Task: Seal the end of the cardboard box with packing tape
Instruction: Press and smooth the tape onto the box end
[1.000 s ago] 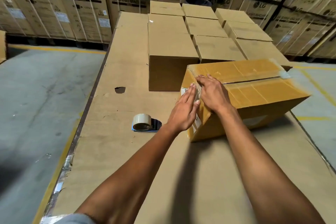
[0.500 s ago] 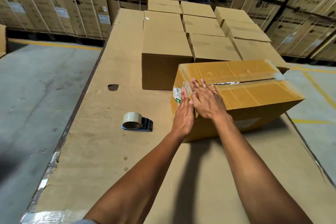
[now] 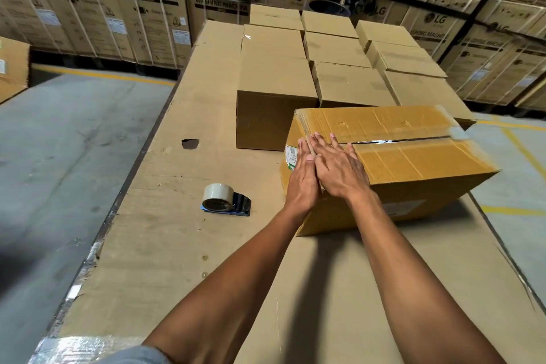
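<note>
A yellowish cardboard box [image 3: 413,162] lies on the cardboard-covered table [image 3: 165,245], its top seam covered by glossy tape along its length. My left hand [image 3: 302,180] lies flat against the box's near-left end, fingers straight and pointing up to the top edge. My right hand [image 3: 336,168] presses flat on the top at that same corner, fingers spread over the seam. Neither hand holds anything. A tape dispenser [image 3: 224,201] with a beige roll and dark blue handle lies on the table left of the box, apart from both hands.
Several plain brown boxes [image 3: 274,83] stand in rows behind the taped box. A dark hole [image 3: 190,143] marks the table surface. Stacked washing machine cartons [image 3: 141,9] line the back wall. The table's left edge drops to a grey concrete floor [image 3: 59,156].
Both hands have slid slightly along the box's near-left corner, staying pressed flat on it. The camera view has shifted; the box and dispenser appear to stay put.
</note>
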A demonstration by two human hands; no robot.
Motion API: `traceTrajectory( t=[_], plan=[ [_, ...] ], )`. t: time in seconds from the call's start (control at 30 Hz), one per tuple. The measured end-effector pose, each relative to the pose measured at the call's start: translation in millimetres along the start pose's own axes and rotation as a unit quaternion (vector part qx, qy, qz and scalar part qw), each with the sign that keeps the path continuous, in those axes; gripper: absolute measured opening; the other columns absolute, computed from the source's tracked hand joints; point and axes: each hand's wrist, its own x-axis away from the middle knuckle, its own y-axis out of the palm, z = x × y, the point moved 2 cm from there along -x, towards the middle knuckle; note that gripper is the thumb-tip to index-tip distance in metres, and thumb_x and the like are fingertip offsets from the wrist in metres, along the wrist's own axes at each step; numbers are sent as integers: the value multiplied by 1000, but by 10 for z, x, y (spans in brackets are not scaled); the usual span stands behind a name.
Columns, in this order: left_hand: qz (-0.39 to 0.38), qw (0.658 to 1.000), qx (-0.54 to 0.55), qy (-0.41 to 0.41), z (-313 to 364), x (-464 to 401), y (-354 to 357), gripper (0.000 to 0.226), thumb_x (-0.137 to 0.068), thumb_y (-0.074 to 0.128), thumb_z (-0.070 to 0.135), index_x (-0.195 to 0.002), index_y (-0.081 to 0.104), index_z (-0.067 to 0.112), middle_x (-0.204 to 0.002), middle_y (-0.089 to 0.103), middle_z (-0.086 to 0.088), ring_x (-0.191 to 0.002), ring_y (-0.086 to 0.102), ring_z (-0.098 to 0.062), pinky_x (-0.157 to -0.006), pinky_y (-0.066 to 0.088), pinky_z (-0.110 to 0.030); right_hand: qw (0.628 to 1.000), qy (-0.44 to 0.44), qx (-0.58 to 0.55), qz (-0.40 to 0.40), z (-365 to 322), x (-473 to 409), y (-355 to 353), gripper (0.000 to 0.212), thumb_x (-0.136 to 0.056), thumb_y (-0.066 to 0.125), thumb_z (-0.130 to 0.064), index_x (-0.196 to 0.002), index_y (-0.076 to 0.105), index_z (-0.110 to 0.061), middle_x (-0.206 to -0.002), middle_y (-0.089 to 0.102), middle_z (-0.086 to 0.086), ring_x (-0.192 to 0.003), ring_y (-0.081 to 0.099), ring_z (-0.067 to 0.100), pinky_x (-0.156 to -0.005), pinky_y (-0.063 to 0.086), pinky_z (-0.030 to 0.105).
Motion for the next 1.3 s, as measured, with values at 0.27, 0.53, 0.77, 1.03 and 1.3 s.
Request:
traceTrajectory(
  t=[0.27,0.53,0.77,1.03,1.3],
  plan=[
    [-56,993,-83,-57,-414,14,-181,64,-118,12,50,-175,8,21,-183,11,2,-168,11,-11,-135,9,-29,999,0,-34,13,-4,-57,21,74,-98,13,-44,-168,20,-22,-176,17,-3,-164,7,17,-134,2,45],
    [-7,998,-62,26,-182,-92,-51,63,-116,11,48,-174,5,26,-182,3,8,-167,4,-5,-137,9,-35,999,-10,-37,3,15,-44,33,69,-102,11,-43,-169,19,-26,-176,18,-8,-164,7,14,-134,3,45],
    [-40,987,-124,-97,-535,76,-176,63,-115,7,58,-174,3,35,-183,9,9,-169,0,-13,-132,2,-56,998,-8,-54,24,41,-72,68,68,-104,12,-41,-168,24,-20,-175,21,-3,-164,11,16,-134,4,42],
    [33,998,-59,10,-132,-98,7,69,-109,6,65,-173,10,40,-181,7,21,-167,6,-4,-135,4,-52,998,-17,-56,6,61,-65,73,65,-107,12,-41,-168,23,-24,-175,23,-6,-163,12,13,-134,5,42],
    [0,989,-114,-89,-386,109,-171,57,-117,7,55,-172,16,46,-180,25,11,-169,2,-14,-127,3,-57,998,-13,-54,21,55,-115,75,60,-109,20,-37,-167,28,-23,-175,20,-1,-164,12,17,-133,4,42]
  ],
)
